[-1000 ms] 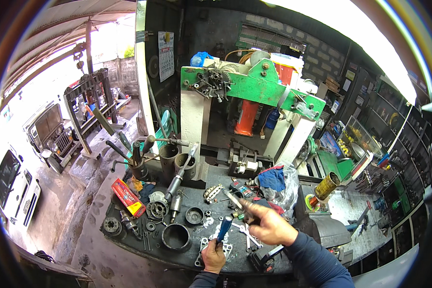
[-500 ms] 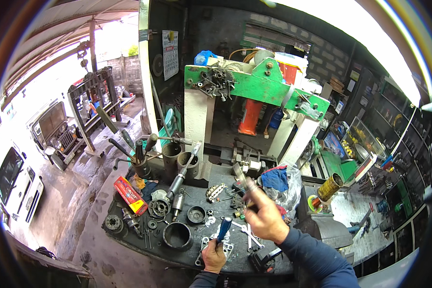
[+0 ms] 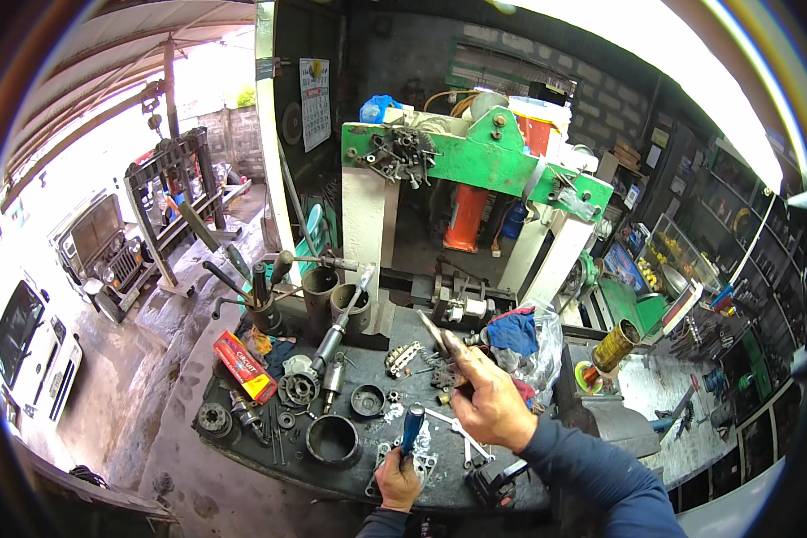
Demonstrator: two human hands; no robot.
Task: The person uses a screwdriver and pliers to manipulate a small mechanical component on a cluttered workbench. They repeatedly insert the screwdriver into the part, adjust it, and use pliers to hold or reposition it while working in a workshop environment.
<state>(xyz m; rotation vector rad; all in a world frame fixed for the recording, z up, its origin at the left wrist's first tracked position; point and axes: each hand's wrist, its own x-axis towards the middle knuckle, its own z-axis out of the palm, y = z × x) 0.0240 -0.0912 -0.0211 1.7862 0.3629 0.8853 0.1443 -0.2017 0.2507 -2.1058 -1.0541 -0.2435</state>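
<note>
My left hand (image 3: 397,481) is closed round a blue-handled screwdriver (image 3: 412,429), its handle pointing up and its blade hidden. Beneath that fist lies a flat metal plate with bolt holes (image 3: 427,465), on the near side of the dark workbench. My right hand (image 3: 491,400) is raised above the bench, to the right of the screwdriver and apart from it. Its fingers are wrapped round a slim metal tool (image 3: 430,328) that sticks out past the thumb side, away from me; its exact kind does not show.
A metal ring (image 3: 332,440), open-end wrenches (image 3: 458,434) and a red box (image 3: 245,367) lie on the bench. Behind stand pipe holders with tools (image 3: 320,291) and a green and white press frame (image 3: 448,161). A vise-like block (image 3: 605,418) sits on the right.
The metal tool in my right hand has swung left and its motion blur is gone. My left hand and the screwdriver have stayed nearly in place, the handle tilting slightly.
</note>
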